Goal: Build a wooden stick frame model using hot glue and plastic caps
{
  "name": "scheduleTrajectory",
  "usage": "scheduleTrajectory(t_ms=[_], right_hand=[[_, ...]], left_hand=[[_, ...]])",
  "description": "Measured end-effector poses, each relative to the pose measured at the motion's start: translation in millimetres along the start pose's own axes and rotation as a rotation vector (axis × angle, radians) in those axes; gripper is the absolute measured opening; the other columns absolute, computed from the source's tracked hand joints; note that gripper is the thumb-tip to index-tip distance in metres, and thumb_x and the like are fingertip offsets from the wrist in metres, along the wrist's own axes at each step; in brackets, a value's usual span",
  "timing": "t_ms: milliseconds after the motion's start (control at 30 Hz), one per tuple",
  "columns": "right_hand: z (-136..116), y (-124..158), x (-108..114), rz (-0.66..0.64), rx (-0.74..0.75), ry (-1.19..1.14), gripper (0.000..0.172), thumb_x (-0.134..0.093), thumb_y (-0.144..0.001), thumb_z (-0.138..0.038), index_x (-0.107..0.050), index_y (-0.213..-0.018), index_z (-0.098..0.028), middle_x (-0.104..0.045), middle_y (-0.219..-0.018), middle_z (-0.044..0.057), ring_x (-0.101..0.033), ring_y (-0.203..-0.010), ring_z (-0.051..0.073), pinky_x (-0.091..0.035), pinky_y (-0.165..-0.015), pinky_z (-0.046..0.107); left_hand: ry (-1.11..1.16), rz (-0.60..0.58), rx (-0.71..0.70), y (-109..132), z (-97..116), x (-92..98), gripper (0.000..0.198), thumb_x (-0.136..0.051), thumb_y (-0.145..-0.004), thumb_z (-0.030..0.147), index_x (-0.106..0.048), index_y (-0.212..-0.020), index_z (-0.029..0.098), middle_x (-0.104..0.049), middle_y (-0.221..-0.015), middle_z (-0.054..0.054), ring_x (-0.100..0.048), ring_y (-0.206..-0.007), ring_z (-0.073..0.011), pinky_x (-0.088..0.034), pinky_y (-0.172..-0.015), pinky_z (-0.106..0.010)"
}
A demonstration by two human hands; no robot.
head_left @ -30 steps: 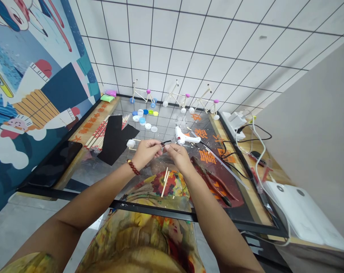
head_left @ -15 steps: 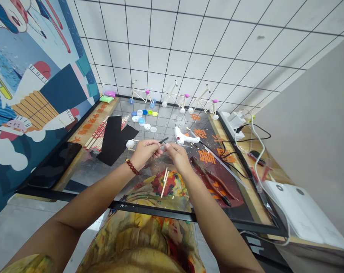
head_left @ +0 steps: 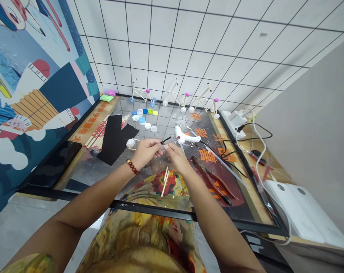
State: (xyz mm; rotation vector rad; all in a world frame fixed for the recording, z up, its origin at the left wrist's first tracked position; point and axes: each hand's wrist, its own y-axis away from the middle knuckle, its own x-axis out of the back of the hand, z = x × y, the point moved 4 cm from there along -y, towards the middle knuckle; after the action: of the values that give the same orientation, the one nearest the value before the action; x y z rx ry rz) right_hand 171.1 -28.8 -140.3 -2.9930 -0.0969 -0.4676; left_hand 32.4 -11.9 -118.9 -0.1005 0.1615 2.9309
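Observation:
My left hand (head_left: 146,150), with a red bead bracelet at the wrist, pinches a thin black strip (head_left: 166,140) over the glass table top (head_left: 83,170). My right hand (head_left: 176,156) meets it fingertip to fingertip and pinches the same small piece. A white glue gun (head_left: 185,137) lies just beyond my fingers. Two wooden sticks (head_left: 164,176) lie on the glass below my hands. A white bottle cap on a stick (head_left: 130,143) rests left of my left hand.
Black paper (head_left: 115,137) and a bundle of chopsticks (head_left: 96,134) lie at the left, a dark phone (head_left: 56,163) nearer. Coloured bottle caps (head_left: 145,116) and three stick bicycles (head_left: 174,99) stand by the tiled wall. Red pliers (head_left: 214,182), cables and a power strip (head_left: 235,120) are at the right.
Both hands stay together at the same spot; the fingers have shifted slightly on the black strip, whose tip now points up a little to the right.

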Motion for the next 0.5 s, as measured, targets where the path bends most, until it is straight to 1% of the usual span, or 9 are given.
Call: scheduleTrajectory(t_ms=[267, 400, 500], right_hand=[[-1.5, -0.1, 2.3, 0.002, 0.009, -0.002, 0.044, -0.049, -0.084, -0.06, -0.046, -0.062, -0.022, -0.041, -0.054, -0.003, -0.039, -0.054, 0.013, -0.029, -0.049, 0.026], [-1.7, 0.2, 1.8, -0.001, 0.013, -0.005, 0.043, -0.05, -0.084, -0.059, -0.048, -0.062, -0.022, -0.04, -0.053, -0.003, -0.04, -0.054, 0.014, -0.028, -0.049, 0.026], [0.4, -0.4, 2.0, 0.026, -0.003, -0.027, 0.043, -0.051, -0.083, -0.059, -0.048, -0.062, -0.022, -0.04, -0.053, -0.003, -0.039, -0.053, 0.013, -0.028, -0.049, 0.026]], left_hand=[[-0.009, -0.018, -0.02, 0.4, 0.0, -0.1, 0.013, -0.062, -0.074, 0.021, -0.069, -0.08, 0.013, -0.065, -0.054, -0.002, -0.056, -0.049, -0.0102, -0.045, -0.049, -0.02], [-0.021, -0.041, -0.037, 2.0, 1.6, -1.6, 0.01, -0.061, -0.073, 0.02, -0.069, -0.074, 0.013, -0.065, -0.054, -0.002, -0.056, -0.049, -0.0098, -0.045, -0.05, -0.02], [-0.005, -0.026, -0.009, 2.6, 2.4, -2.0, 0.011, -0.062, -0.073, 0.019, -0.069, -0.077, 0.012, -0.064, -0.054, -0.002, -0.055, -0.048, -0.0099, -0.045, -0.049, -0.02]])
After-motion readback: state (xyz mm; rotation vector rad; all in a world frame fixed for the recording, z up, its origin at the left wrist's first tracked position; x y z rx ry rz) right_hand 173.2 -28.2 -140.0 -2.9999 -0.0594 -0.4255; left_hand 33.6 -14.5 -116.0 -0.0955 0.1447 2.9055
